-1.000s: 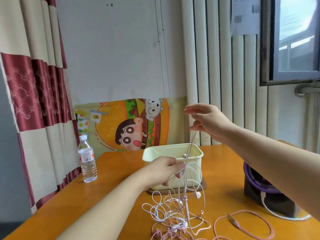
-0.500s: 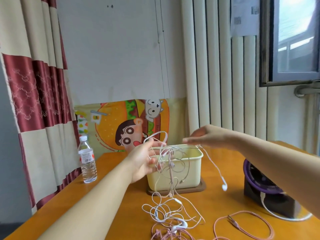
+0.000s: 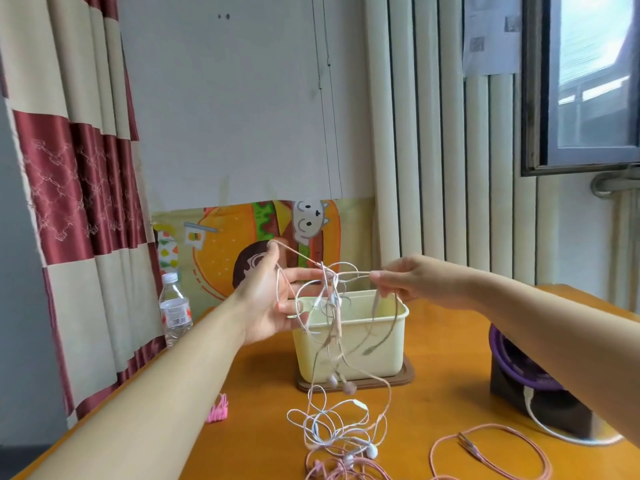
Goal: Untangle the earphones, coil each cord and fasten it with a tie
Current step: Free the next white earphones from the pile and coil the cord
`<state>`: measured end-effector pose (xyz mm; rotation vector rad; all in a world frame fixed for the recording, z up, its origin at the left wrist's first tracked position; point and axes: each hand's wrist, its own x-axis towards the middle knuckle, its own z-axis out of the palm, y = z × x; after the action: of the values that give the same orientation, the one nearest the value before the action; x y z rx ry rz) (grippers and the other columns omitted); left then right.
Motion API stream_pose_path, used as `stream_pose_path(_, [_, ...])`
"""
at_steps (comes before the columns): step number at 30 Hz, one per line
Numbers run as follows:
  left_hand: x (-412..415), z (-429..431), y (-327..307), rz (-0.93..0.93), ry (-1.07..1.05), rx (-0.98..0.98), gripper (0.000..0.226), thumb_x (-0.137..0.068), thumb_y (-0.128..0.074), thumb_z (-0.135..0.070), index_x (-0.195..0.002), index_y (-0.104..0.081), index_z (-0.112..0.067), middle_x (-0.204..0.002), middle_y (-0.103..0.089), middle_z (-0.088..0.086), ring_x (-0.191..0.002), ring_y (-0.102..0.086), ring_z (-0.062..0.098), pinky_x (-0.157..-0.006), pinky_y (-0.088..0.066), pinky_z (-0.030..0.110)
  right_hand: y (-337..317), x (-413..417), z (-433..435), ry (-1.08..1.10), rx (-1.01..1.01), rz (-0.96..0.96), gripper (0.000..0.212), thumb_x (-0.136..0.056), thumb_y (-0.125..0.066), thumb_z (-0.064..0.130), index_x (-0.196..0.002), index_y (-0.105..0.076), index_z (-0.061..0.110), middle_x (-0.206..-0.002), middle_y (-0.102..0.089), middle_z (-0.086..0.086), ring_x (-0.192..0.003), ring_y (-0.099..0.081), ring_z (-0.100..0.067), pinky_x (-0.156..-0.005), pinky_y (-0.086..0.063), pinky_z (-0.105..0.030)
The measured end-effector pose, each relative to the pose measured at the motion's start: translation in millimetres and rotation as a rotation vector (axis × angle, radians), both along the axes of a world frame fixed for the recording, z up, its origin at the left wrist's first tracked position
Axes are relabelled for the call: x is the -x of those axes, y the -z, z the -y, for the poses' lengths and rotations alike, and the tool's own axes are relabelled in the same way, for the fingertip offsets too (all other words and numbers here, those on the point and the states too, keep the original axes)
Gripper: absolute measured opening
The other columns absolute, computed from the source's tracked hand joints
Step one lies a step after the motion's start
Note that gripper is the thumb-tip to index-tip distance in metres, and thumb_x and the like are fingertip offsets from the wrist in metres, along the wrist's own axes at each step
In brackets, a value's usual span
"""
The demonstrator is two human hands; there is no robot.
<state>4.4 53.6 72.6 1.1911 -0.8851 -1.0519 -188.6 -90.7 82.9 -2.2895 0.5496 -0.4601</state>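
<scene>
A tangle of white and pink earphone cords [image 3: 334,429] lies on the orange table [image 3: 263,441], and part of it hangs in the air. My left hand [image 3: 273,299] is raised, palm toward me, fingers spread, with cord loops strung over the fingers and thumb. My right hand [image 3: 408,284] pinches a cord strand at the same height, just right of the left hand. Two pink earbuds [image 3: 341,384] dangle in front of the tub. A small bunch of pink ties [image 3: 218,412] lies on the table beside my left forearm.
A cream plastic tub [image 3: 381,336] stands on a brown lid behind the cords. A loose pink cord loop [image 3: 491,455] lies front right. A dark box with a purple rim [image 3: 523,379] sits at the right, a water bottle [image 3: 175,311] at the left edge.
My left hand rose from the table, spread its fingers and lifted more cord. My right hand dropped from high up to the left hand's level and now pinches a strand.
</scene>
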Motion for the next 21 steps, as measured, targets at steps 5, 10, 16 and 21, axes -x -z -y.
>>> stream_pose_path(5, [-11,5,14,-0.092,-0.269,0.107,0.054,-0.101,-0.027,-0.046,-0.099,-0.065,-0.008,-0.104,-0.070,0.009,-0.040,-0.035,0.006,-0.052,-0.035,0.022,9,3,15,0.260,0.171,-0.039,0.043,-0.096,-0.047,0.043,-0.072,-0.069,0.016,-0.095,-0.066,-0.023,-0.083,-0.060,-0.032,-0.083,-0.052,-0.042])
stream_pose_path(10, [-12,6,16,-0.129,-0.360,0.103,0.043,-0.101,-0.034,-0.040,-0.093,-0.064,-0.011,-0.088,-0.070,0.003,-0.043,-0.033,0.005,-0.036,-0.029,0.014,9,-2,12,0.307,-0.204,0.292,0.030,-0.097,-0.049,0.021,-0.081,-0.066,0.003,-0.098,-0.068,-0.020,-0.086,-0.065,-0.027,-0.078,-0.056,-0.036])
stream_pose_path(16, [-18,8,23,-0.237,-0.425,0.073,0.050,-0.102,-0.024,-0.039,-0.089,-0.060,-0.006,-0.064,-0.066,0.005,-0.038,-0.030,0.007,-0.045,-0.035,0.020,11,-11,13,0.315,-0.940,1.000,0.035,-0.093,-0.035,0.004,-0.059,-0.040,0.008,-0.078,-0.063,-0.016,-0.054,-0.064,-0.019,-0.047,-0.051,-0.020])
stream_pose_path(21, [-23,2,32,-0.324,-0.507,0.075,0.045,-0.103,-0.026,-0.034,-0.087,-0.060,-0.008,-0.076,-0.058,0.007,-0.070,-0.053,0.017,-0.084,-0.047,0.049,13,-6,20,0.384,-0.875,0.994,0.033,-0.092,-0.038,0.007,-0.059,-0.038,0.012,-0.053,-0.044,-0.005,-0.044,-0.038,-0.014,-0.042,-0.038,-0.019])
